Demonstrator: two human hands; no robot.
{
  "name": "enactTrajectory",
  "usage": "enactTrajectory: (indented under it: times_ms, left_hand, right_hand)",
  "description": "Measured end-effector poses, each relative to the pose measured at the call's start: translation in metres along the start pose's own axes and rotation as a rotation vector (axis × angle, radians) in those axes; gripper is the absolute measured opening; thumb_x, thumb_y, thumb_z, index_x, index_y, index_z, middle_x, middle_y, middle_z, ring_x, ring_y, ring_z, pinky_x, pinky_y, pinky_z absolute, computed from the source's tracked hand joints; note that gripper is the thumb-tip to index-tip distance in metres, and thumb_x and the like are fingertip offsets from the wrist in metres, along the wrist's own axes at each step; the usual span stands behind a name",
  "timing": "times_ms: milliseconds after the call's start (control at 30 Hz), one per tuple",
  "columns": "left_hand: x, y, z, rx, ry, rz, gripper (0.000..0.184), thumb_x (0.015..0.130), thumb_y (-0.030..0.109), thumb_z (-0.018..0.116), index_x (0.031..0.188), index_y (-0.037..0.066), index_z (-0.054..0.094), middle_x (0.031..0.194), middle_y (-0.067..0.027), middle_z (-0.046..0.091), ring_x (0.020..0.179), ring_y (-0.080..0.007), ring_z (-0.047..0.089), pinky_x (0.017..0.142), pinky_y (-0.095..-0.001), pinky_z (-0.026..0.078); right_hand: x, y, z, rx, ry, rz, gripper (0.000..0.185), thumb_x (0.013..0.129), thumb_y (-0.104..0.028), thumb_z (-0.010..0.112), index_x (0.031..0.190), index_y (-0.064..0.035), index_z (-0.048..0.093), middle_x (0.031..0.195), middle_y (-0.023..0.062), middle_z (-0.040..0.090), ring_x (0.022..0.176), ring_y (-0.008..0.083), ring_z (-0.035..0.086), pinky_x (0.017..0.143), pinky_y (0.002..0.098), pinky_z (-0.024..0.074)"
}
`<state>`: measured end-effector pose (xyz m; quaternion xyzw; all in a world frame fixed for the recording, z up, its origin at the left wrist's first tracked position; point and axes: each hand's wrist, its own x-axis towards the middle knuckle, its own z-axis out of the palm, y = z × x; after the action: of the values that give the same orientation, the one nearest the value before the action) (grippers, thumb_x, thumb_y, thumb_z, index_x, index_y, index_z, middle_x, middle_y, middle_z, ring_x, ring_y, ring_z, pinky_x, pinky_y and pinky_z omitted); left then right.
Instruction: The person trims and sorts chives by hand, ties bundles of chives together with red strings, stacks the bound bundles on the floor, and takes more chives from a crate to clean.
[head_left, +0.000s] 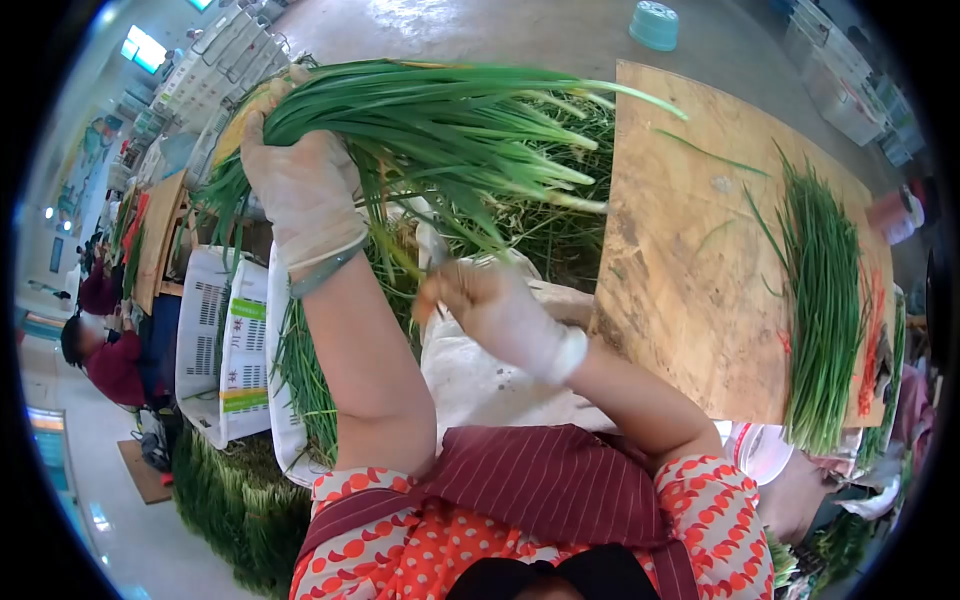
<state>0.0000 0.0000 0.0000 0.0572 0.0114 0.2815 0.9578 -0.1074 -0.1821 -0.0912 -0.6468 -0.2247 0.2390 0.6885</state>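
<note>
1. Crosswise, the bunch of greens (420,115) lies clamped in the left hand (305,190), pale ends pointing right.
2. Apart from it, nearer the apron (550,485), the right hand (505,315) blurs; its grip I cannot tell.

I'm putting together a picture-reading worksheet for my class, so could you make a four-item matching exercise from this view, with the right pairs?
Column one
1. Wooden board
2. Teal tub
3. Left grip
4. Striped apron

Column two
A. Maroon
B. Holding a leafy bunch
C. Underneath a green pile
D. On the floor

Right pairs: 1-C, 2-D, 3-B, 4-A
</note>
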Motion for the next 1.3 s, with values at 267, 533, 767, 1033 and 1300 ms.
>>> enactTrajectory:
  times_ms: [267,533,767,1033,1300]
  left_hand:
    - [0.024,0.023,-0.002,0.531,-0.143,0.171,0.015,0.090,0.009,0.043,0.088,0.002,0.056,0.092,-0.0111,0.060,0.094,-0.0218,0.058,0.087,-0.0371,0.049]
    - [0.011,0.019,0.038,0.192,0.152,0.114,0.014,0.085,0.001,0.048,0.094,0.001,0.059,0.097,-0.0102,0.062,0.092,-0.0197,0.059,0.083,-0.0304,0.051]
    - [0.013,0.017,0.028,0.409,0.034,0.130,0.011,0.087,0.004,0.055,0.096,0.001,0.059,0.097,-0.0090,0.064,0.092,-0.0162,0.059,0.078,-0.0244,0.052]
    - [-0.014,0.008,0.033,0.926,0.008,0.350,0.013,0.089,0.011,0.058,0.099,0.002,0.059,0.097,-0.0054,0.064,0.090,-0.0112,0.058,0.078,-0.0217,0.050]
    - [0.012,0.024,0.024,0.672,-0.121,0.168,0.019,0.087,0.014,0.061,0.101,0.001,0.057,0.097,-0.0048,0.063,0.090,-0.0083,0.058,0.075,-0.0190,0.048]
  right_hand:
    - [-0.080,-0.010,-0.096,0.173,-0.260,-0.292,0.017,0.086,-0.020,0.059,0.098,-0.0087,0.063,0.084,0.0101,0.063,0.074,0.0249,0.059,0.065,0.0331,0.0463]
    - [0.011,0.043,-0.133,-1.143,0.551,0.098,0.049,0.085,-0.031,0.064,0.128,-0.0106,0.052,0.103,0.0096,0.066,0.094,0.0215,0.061,0.079,0.0313,0.0476]
    - [0.057,0.073,-0.057,0.001,0.350,-0.094,0.027,0.085,-0.017,0.066,0.110,-0.0070,0.066,0.103,0.0035,0.068,0.088,0.0100,0.060,0.077,0.0255,0.0475]
    - [0.042,0.057,-0.062,-0.603,0.443,-0.154,0.017,0.084,-0.018,0.066,0.093,-0.0034,0.067,0.077,0.0055,0.068,0.068,0.0144,0.062,0.066,0.0263,0.0486]
    - [0.052,0.055,-0.043,-0.713,0.736,-0.426,0.025,0.073,-0.016,0.069,0.096,-0.0074,0.062,0.084,0.0120,0.064,0.073,0.0329,0.063,0.065,0.0411,0.0503]
